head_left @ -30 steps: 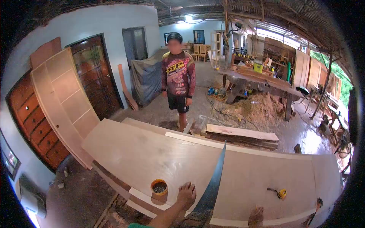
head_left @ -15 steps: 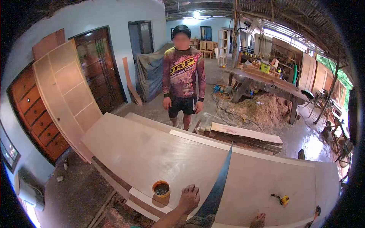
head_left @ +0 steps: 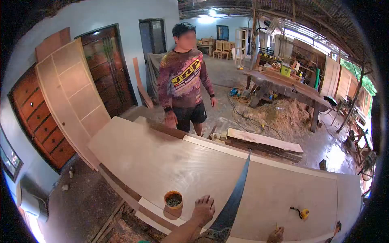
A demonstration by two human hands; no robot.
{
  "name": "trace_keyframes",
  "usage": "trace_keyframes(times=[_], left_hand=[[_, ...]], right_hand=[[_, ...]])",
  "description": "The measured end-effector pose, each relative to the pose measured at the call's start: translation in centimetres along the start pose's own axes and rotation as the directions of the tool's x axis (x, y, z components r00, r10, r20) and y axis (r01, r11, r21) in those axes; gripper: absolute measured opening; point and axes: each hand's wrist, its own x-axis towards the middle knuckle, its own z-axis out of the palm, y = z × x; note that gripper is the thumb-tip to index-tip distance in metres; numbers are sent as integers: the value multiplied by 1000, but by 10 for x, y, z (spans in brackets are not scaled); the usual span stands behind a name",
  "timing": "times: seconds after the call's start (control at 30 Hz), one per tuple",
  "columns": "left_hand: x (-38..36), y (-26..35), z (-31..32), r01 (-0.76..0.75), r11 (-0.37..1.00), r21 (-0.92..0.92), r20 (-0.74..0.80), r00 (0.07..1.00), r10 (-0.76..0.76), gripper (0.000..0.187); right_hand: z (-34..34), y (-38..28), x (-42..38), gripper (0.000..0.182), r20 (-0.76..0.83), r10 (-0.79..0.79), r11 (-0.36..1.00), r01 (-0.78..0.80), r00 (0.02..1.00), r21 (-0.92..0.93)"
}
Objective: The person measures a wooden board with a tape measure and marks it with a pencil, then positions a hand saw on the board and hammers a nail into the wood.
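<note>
My left hand [head_left: 204, 209] rests on a broad pale plywood panel [head_left: 162, 154], fingers stretched forward and holding nothing. Just right of it a handsaw [head_left: 233, 194] lies across the panel, its blade tip by the far edge and its handle cut off at the bottom of the view. Left of the hand stands a round orange tub [head_left: 173, 199] with small dark bits inside. Low in the view, my right hand [head_left: 275, 235] is closed on a thin yellowish pencil [head_left: 276, 226] above the panel. A yellow tape measure [head_left: 304, 213] lies beyond that hand.
Across the panel stands a person [head_left: 184, 81] in a patterned long-sleeved shirt. Behind are a plank [head_left: 263, 139], a sawdust heap [head_left: 283, 111] and a cluttered workbench [head_left: 283, 81]. A door panel [head_left: 69, 89] leans on the left.
The other person has moved left and closer to the panel's far edge, turning to the right. My right hand has come slightly up into view, showing the pencil; my left hand stays put.
</note>
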Motion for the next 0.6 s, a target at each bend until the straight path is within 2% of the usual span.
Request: trace_keyframes(times=[0.1, 0.2, 0.37, 0.47, 0.53, 0.6], left_hand=[[0, -1, 4, 7, 1000, 21, 19, 1000, -8, 35], [0, -3, 7, 11, 999, 31, 19, 1000, -11, 36], [-2, -1, 6, 17, 999, 32, 14, 1000, -18, 35], [1, 2, -1, -18, 1000, 25, -18, 1000, 19, 34], [1, 1, -2, -40, 999, 18, -42, 998, 40, 33], [1, 2, 1, -31, 999, 30, -39, 999, 32, 33]], right_hand=[[-20, 41, 8, 27, 64, -147, 979, 154, 987, -137], [-40, 86, 16, 30, 202, -336, 867, 386, 920, -316], [-21, 36, 3, 36, 157, -204, 905, 248, 966, -345], [-8, -12, -9, 40, 164, -109, 885, 170, 981, -433], [0, -45, -15, 43, 188, -80, 803, 175, 979, -569], [6, -73, -15, 46, 249, -134, 577, 280, 959, -767]])
